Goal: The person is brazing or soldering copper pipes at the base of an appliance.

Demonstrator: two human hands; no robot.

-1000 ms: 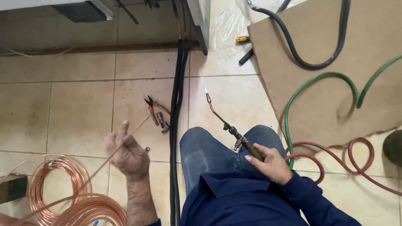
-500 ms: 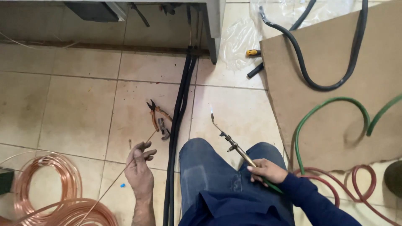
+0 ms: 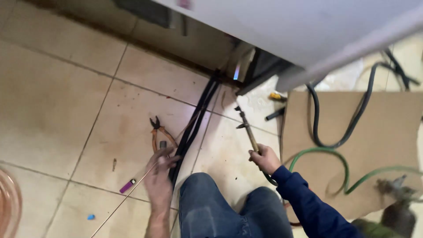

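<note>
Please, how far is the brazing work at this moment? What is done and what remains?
Done: the torch looks lit, a blue flame showing near the base of the white unit. In hand: the right hand grips the torch, and the left hand holds a thin rod beside the black cables. Left: the rod is not yet at the flame; the joint itself is hidden. Pliers lie unused.

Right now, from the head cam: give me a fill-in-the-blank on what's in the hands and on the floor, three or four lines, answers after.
1. The right hand grips a brazing ____ by its handle.
2. The left hand holds a thin metal rod beside the orange-handled ____ on the tile.
3. The small lighter lying left of the rod is ____ in colour.
4. The green hose loops over a sheet of ____.

Missing words: torch; pliers; purple; cardboard
</note>
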